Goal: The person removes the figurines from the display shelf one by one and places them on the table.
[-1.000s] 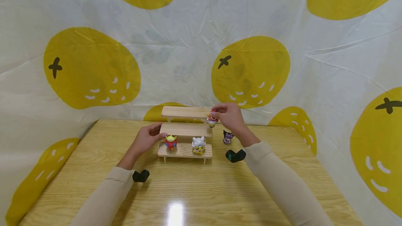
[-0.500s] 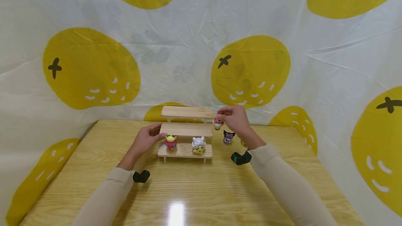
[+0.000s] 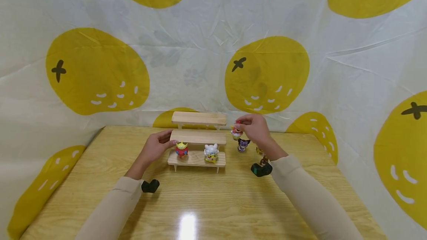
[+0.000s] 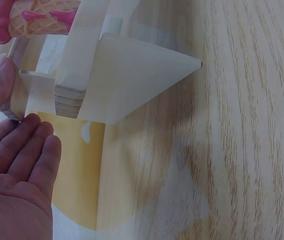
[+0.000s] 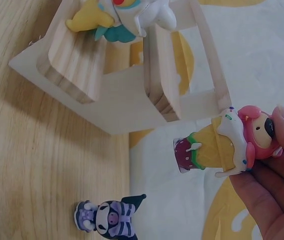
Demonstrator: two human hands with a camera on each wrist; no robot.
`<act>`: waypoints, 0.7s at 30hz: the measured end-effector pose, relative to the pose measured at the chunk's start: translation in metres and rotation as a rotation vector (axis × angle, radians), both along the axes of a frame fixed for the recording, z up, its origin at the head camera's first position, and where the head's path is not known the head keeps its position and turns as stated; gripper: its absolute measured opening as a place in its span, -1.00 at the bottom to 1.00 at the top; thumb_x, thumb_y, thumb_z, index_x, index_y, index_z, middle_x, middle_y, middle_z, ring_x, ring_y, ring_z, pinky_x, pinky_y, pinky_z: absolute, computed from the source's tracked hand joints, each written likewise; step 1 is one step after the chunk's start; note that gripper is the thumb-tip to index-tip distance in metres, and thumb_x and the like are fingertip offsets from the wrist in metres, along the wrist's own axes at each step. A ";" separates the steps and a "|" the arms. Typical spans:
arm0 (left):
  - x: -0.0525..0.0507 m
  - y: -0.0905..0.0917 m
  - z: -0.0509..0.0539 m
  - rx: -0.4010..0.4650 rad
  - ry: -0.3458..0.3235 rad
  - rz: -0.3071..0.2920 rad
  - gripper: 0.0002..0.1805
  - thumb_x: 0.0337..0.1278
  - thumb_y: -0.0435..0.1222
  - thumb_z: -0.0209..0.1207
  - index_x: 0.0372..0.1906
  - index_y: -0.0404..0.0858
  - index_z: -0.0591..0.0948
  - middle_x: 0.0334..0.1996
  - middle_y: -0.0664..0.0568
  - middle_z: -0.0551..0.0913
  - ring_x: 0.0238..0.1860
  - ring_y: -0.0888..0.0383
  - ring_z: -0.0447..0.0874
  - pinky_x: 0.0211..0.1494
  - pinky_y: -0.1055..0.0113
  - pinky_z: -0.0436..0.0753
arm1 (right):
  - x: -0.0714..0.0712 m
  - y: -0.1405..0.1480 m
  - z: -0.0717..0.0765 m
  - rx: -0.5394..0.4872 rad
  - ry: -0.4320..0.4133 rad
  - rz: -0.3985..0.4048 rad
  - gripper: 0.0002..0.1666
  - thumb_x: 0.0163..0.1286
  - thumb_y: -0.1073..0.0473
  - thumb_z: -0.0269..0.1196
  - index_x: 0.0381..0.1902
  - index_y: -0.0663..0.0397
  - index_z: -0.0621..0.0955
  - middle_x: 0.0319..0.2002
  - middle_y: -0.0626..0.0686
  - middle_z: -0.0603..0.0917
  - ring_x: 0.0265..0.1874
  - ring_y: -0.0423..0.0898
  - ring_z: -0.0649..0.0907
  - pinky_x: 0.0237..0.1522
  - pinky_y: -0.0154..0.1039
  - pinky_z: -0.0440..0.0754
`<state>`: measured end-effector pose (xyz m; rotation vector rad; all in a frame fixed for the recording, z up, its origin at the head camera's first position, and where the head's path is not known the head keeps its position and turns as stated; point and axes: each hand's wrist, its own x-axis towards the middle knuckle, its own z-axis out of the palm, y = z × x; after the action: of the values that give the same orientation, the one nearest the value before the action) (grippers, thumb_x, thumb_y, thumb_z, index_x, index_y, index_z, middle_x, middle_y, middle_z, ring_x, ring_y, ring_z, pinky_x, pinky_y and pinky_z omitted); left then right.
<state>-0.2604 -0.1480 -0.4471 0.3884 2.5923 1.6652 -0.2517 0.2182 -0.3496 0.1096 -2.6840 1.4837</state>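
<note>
My right hand [image 3: 258, 129] pinches a pink-headed figurine [image 3: 236, 132] between thumb and fingers, held off the right end of a three-step wooden shelf [image 3: 198, 136]. In the right wrist view this figurine [image 5: 226, 142] has a cone-like body with a white drip. My left hand [image 3: 156, 146] grips the left end of the middle step; in the left wrist view the thumb and fingers [image 4: 29, 160] meet the board's edge. On the lowest step stand a red figurine with a yellow-green top [image 3: 181, 151] and a white-and-yellow figurine [image 3: 211, 153].
A black-and-purple figurine [image 3: 243, 145] stands on the table [image 3: 213, 199] right of the shelf. Beside the right forearm are a yellow figurine [image 3: 259, 151] and a brown one [image 3: 264, 160], partly hidden. A fruit-patterned cloth [image 3: 186, 62] hangs behind the table.
My right hand has moved right, away from the shelf, carrying the pink-headed figurine. Small yellow and brown figurines have come into sight by the right forearm. My left hand has stayed put.
</note>
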 end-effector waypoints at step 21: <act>0.000 0.001 -0.002 0.013 0.011 0.004 -0.26 0.47 -0.14 0.26 0.58 -0.33 0.32 0.51 -0.34 0.40 0.49 -0.24 0.45 0.44 -0.10 0.56 | 0.005 0.016 -0.009 0.020 0.016 -0.010 -0.72 0.49 0.21 0.35 0.03 0.29 0.76 -0.09 0.25 0.85 -0.23 0.00 0.80 -0.23 -0.15 0.69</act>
<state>-0.2607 -0.1470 -0.4491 0.3938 2.5933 1.6864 -0.2465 0.2337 -0.3586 0.1082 -2.6832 1.4480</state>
